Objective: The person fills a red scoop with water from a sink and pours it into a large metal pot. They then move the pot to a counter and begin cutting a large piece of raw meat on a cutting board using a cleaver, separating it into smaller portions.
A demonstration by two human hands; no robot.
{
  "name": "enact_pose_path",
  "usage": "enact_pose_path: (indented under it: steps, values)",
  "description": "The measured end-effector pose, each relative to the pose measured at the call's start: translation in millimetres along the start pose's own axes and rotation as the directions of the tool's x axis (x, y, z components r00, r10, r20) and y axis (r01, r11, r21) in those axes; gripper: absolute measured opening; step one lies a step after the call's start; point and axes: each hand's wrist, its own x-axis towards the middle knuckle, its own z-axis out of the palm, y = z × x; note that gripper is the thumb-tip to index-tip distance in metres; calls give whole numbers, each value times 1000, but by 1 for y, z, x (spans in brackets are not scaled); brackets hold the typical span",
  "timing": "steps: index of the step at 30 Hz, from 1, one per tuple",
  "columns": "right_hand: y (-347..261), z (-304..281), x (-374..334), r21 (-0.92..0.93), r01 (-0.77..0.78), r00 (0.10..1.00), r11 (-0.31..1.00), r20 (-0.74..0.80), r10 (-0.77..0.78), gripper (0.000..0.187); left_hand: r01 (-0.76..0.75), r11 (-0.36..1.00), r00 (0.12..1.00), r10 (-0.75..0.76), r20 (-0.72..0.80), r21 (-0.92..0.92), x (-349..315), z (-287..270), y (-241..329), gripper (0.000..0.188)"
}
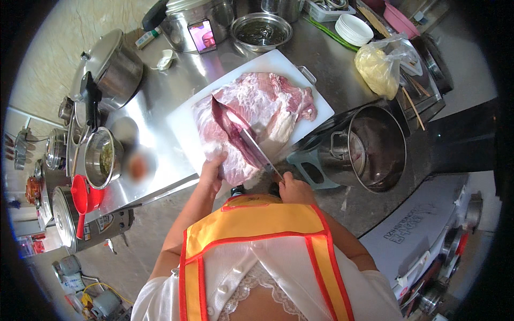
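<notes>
A large slab of raw meat point(251, 101) lies across a white cutting board point(182, 125) on the steel counter. A deep cut opens along its left part. My right hand point(295, 189) is closed round the handle of a knife point(261, 152), whose blade points up and left into that cut. At the meat's lower left edge, my left hand point(213, 168) grips the meat, the fingers partly hidden against it.
A tall pot point(377, 150) stands right of the board, near a teal plastic stool point(316, 174). Behind the board are a steel bowl of dark liquid point(261, 33) and a propped phone point(202, 36). Left stand a pressure cooker point(110, 69), a steel bowl point(103, 158) and a red ladle point(83, 200).
</notes>
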Motion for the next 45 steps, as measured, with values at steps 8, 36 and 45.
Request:
enact_pose_path:
  steps: [8, 36, 45]
  values:
    - [-35, 8, 14, -55, -36, 999, 998, -27, 35, 20, -121, 989, 990, 115, 78, 82, -5, 14, 7, 49]
    - [-19, -15, -48, -94, -240, 961, 966, 118, 251, 24, -57, 982, 952, -1, 306, 181, 21, -39, 51, 52]
    - [-56, -3, -12, 8, -190, 981, 982, -37, 190, 23, -276, 431, 953, 6, 303, 859, 7, -52, 65, 33]
